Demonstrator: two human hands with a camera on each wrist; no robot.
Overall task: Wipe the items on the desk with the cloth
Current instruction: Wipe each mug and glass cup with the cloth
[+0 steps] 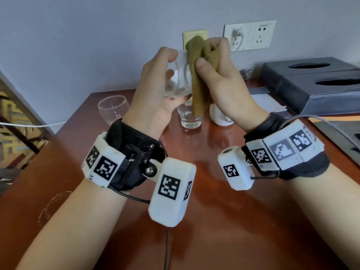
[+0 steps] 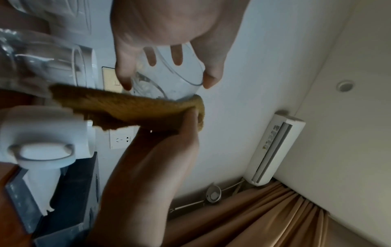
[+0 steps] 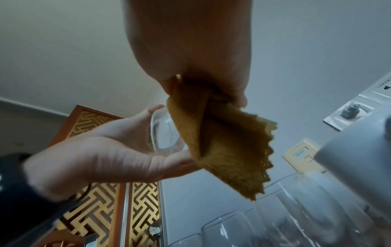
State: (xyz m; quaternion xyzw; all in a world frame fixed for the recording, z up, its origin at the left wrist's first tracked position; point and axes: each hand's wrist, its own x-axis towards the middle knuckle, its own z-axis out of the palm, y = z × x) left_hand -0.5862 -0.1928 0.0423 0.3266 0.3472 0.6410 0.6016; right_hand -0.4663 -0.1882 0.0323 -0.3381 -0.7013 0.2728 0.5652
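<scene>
Cloth [image 1: 196, 75], a mustard-brown rag, is bunched in the right hand [image 1: 220, 80], fingers and thumb clamped on its upper folds while the loose end hangs down over the desk [image 1: 224, 201]. It lies against a clear glass [image 1: 180, 78] held up in the air by the left hand [image 1: 155, 90], whose fingers curl round the wall of the glass. To wipe well, I would keep the left grip firm but light on the thin wall, turn the glass bit by bit and drag the cloth round the rim and down the side, keeping the hanging end out of the tumbler [image 1: 190, 117] below

The head view alone shows what waits on the desk: a stemmed glass [image 1: 113, 110] to the left, the tumbler in the middle, a white mug [image 1: 221, 116] just beside it. The left wrist view shows the rim of the held glass and fingertips [image 2: 208, 80] on it, with the cloth touching the far edge. The right wrist view shows the cloth's frayed edge and the open left palm; whether cloth reaches inside the glass is probably not decidable here
</scene>
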